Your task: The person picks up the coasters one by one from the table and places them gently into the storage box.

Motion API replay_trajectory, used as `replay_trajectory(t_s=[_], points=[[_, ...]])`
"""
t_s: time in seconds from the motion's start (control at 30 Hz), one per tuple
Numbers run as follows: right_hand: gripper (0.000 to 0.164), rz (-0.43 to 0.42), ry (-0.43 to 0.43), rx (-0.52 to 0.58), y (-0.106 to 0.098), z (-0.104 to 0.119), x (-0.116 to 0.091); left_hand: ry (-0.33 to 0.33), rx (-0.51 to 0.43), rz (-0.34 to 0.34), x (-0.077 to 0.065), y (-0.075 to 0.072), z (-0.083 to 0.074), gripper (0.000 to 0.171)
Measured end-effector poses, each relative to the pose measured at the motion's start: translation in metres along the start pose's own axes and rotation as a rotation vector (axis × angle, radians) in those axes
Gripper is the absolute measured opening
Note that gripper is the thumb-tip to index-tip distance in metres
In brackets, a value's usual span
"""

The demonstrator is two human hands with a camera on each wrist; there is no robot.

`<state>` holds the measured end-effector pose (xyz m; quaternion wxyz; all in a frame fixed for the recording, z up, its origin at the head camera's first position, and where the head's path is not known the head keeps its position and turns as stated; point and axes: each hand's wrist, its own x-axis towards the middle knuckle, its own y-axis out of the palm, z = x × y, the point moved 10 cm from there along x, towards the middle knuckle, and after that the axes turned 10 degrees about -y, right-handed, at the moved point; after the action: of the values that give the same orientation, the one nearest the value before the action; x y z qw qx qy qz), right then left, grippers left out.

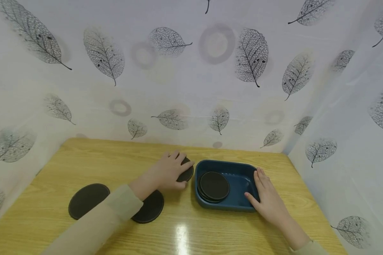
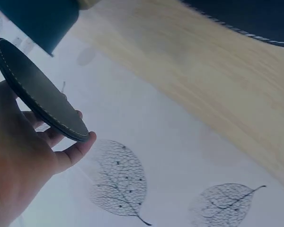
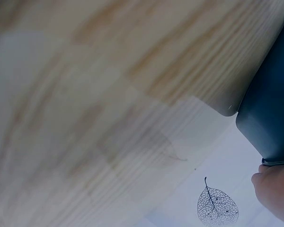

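Observation:
My left hand (image 1: 167,172) grips a round black coaster (image 1: 187,173) just left of a blue rectangular bin (image 1: 240,187). In the left wrist view this coaster (image 2: 42,97) is tilted, with pale stitching round its edge and fingers along its rim. A small stack of black coasters (image 1: 215,186) lies in the bin's left part. At the bin's right end, my right hand (image 1: 269,198) holds the rim, thumb on the inner side and fingers along the outside. The right wrist view shows only part of that hand (image 3: 276,191) at the rim.
Two more black coasters lie on the wooden table (image 1: 185,219): one far left (image 1: 87,199), the other (image 1: 151,209) partly under my left forearm. A white leaf-print sheet (image 1: 185,88) borders the table behind and at the sides.

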<state>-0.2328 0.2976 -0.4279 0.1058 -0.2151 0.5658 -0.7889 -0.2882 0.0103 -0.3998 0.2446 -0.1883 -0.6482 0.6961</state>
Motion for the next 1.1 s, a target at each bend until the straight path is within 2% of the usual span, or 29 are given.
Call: replay_trajectory(t_s=[0.17,0.33,0.57,0.8,0.9,1.1], points=[[0.089,0.007,0.007,0.002,0.001,-0.001,0.000,0.040,0.043,-0.029,0.006,-0.013,-0.014,0.075],[0.089,0.003,0.009,0.004,0.002,-0.002,0.000,0.082,0.058,-0.051,0.016,-0.019,-0.033,0.075],[0.090,0.008,0.015,0.003,0.003,-0.004,0.000,0.139,0.072,-0.049,0.030,-0.016,-0.062,0.075],[0.089,0.006,0.019,0.013,0.002,-0.004,0.001,0.179,0.080,-0.101,0.043,-0.014,-0.086,0.074],[0.088,0.002,0.015,0.012,0.002,-0.004,0.002,0.181,0.092,-0.066,0.052,-0.008,-0.097,0.075],[0.088,0.011,0.017,0.016,0.002,-0.003,0.002,0.182,0.113,0.049,0.062,0.005,-0.116,0.079]])
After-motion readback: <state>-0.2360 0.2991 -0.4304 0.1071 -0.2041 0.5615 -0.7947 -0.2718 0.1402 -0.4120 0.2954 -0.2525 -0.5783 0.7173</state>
